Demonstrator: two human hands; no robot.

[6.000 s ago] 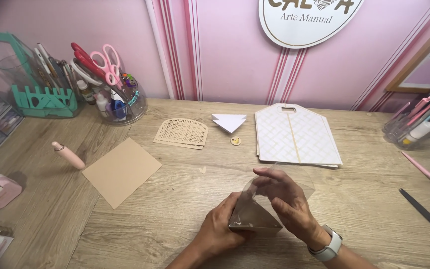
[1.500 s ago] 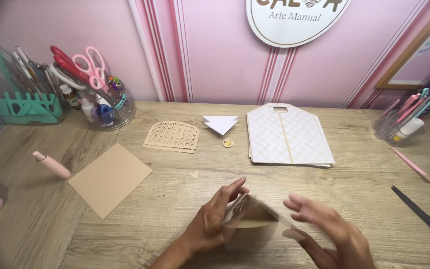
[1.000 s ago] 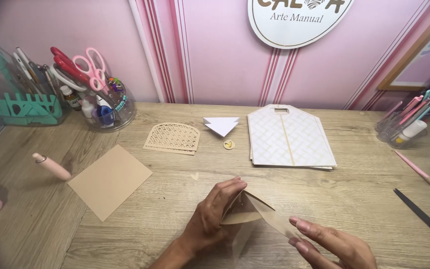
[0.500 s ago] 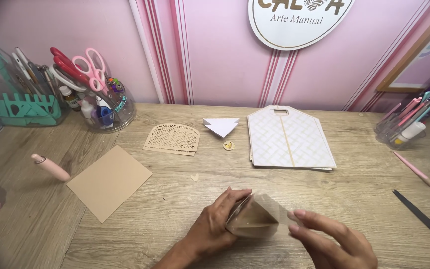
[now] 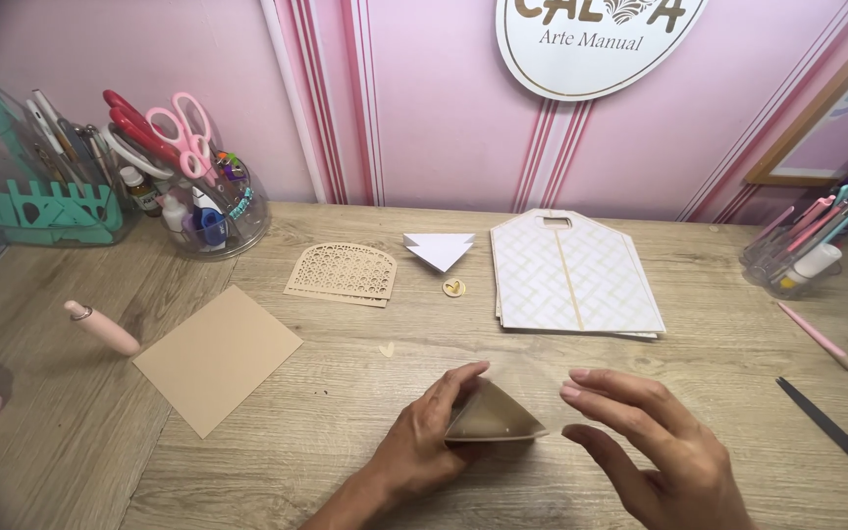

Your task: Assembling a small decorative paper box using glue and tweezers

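1. Near the front edge of the wooden tabletop point(image 5: 561, 358), my left hand point(image 5: 429, 437) holds a small folded tan card piece point(image 5: 495, 417), thumb over its top and fingers curled behind it.
2. That piece rests on the wood as a low wedge, its open side facing my right hand point(image 5: 655, 447).
3. My right hand is spread and empty, fingertips point(image 5: 573, 393) just beside the wedge but not touching it.
4. Left of my hands lies a flat tan card square point(image 5: 216, 355), turned like a diamond.
5. A pink pen-like tool point(image 5: 100, 329) lies just beyond the square's left corner.
6. Farther back sits a tan lattice-cut arch point(image 5: 343, 273), flat on the wood.
7. Beside it to the right is a white folded paper triangle point(image 5: 439, 250), point toward me.
8. A small round gold token point(image 5: 453, 288) lies just in front of that triangle.
9. A tiny tan scrap point(image 5: 386, 349) lies between the lattice arch and my left hand.
10. Right of the triangle is a cream patterned bag-shaped stack point(image 5: 573, 275), with a slot cut near its top edge.
11. At back left, a clear round cup point(image 5: 203, 211) holds pink and red scissors and small bottles.
12. A teal organiser point(image 5: 46, 206) stands beside that cup.
13. At far right, a clear holder point(image 5: 797, 255) carries pink pens.
14. A pink stylus point(image 5: 821, 339) and dark-bladed scissors point(image 5: 836, 432) lie on the wood well to the right of my right hand.
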